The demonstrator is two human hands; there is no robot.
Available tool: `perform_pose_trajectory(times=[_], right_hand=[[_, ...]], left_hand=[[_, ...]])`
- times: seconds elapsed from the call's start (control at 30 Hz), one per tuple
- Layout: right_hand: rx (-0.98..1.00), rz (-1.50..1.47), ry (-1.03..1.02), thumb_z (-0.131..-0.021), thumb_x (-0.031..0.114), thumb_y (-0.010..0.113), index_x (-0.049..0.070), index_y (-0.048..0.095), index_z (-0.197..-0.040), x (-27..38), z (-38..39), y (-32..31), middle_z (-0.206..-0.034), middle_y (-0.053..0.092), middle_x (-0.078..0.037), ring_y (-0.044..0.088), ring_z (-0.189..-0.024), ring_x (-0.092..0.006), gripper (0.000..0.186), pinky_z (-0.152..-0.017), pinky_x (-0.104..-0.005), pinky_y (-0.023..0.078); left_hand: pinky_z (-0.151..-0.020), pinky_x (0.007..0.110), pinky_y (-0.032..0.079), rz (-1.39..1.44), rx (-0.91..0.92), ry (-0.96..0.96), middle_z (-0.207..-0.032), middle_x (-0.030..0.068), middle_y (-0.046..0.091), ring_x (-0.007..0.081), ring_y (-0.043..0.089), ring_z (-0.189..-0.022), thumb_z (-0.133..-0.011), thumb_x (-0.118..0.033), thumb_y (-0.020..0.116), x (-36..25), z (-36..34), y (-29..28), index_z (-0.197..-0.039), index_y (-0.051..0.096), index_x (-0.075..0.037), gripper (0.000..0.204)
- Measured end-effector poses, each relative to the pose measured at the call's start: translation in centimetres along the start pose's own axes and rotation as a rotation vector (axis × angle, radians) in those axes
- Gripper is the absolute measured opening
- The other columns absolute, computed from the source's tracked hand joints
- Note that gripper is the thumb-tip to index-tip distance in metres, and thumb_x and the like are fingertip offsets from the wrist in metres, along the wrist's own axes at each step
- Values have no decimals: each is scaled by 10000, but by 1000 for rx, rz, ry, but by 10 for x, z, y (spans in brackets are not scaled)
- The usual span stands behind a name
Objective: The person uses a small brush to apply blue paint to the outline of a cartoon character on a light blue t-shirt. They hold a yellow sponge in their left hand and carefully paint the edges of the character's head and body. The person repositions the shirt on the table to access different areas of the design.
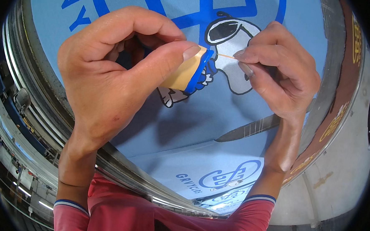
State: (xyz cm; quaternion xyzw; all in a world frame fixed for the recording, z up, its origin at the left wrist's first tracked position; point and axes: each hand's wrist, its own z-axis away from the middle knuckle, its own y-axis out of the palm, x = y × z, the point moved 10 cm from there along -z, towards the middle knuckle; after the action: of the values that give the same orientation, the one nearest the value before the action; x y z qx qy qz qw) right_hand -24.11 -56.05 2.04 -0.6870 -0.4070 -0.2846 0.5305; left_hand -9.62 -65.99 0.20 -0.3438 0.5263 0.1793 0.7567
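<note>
My left hand (108, 65) pinches a flat tan piece (181, 73) between thumb and fingers. Its far edge is coated in wet-looking blue; whether it is a scraper or a card I cannot tell. Opposite it, my right hand (279, 66) grips a thin, pale stick (226, 56), like a toothpick, between thumb and forefinger. The stick's tip reaches the blue edge or stops just short of it. Both hands are raised over a light blue sheet (151, 128) printed with a black-and-white cartoon dog (238, 47), which the hands and the tan piece partly cover.
A dark grey strip (245, 129) points in from the right across the sheet. Beyond the sheet's right side runs a brown curved band (334, 98) with yellow lettering, then a pale grey surface (337, 165). Metal rails (37, 95) pass along the left.
</note>
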Motion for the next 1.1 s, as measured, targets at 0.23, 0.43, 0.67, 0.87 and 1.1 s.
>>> perform_pose_trajectory(times=[0.23, 0.43, 0.67, 0.87, 1.1], right_hand=[[13, 1, -33, -663, -71, 650, -33, 693, -890, 2, -1, 0, -795, 640, -113, 548, -690, -176, 234, -537, -258, 373], [15, 7, -25, -644, -98, 645, -35, 691, -887, 2, -2, 1, -794, 641, -116, 547, -687, -177, 256, -534, -260, 369], [2, -16, -13, -630, -113, 633, -39, 686, -879, 1, -1, -1, -782, 628, -120, 534, -687, -184, 265, -536, -263, 360], [-10, -38, 56, -613, -71, 637, -31, 679, -848, -3, 1, -2, -742, 598, -98, 500, -666, -179, 242, -557, -278, 348], [121, 117, -16, -536, -8, 636, 36, 695, -796, 3, -1, 8, -715, 590, -53, 482, -640, -166, 269, -581, -301, 321]], left_hand=[[-687, 181, 499, -24, -2, -17, -822, 43, 678, 73, 638, -737, -797, 4, 747, -1, 0, 0, -911, 679, 12, 132], [-687, 177, 498, -6, 7, 4, -821, 41, 679, 71, 640, -740, -796, 12, 746, -2, -1, 0, -914, 679, 13, 135], [-689, 178, 494, 1, 1, 18, -826, 39, 681, 70, 638, -741, -794, 15, 745, -3, -1, 1, -917, 678, 12, 140], [-728, 189, 470, 127, -43, -61, -851, 35, 672, 80, 620, -772, -813, -17, 726, 5, -1, -6, -933, 672, 4, 133], [-785, 200, 456, 42, -86, -27, -887, 34, 669, 85, 618, -817, -834, -55, 712, 15, -1, -23, -968, 669, 0, 151]])
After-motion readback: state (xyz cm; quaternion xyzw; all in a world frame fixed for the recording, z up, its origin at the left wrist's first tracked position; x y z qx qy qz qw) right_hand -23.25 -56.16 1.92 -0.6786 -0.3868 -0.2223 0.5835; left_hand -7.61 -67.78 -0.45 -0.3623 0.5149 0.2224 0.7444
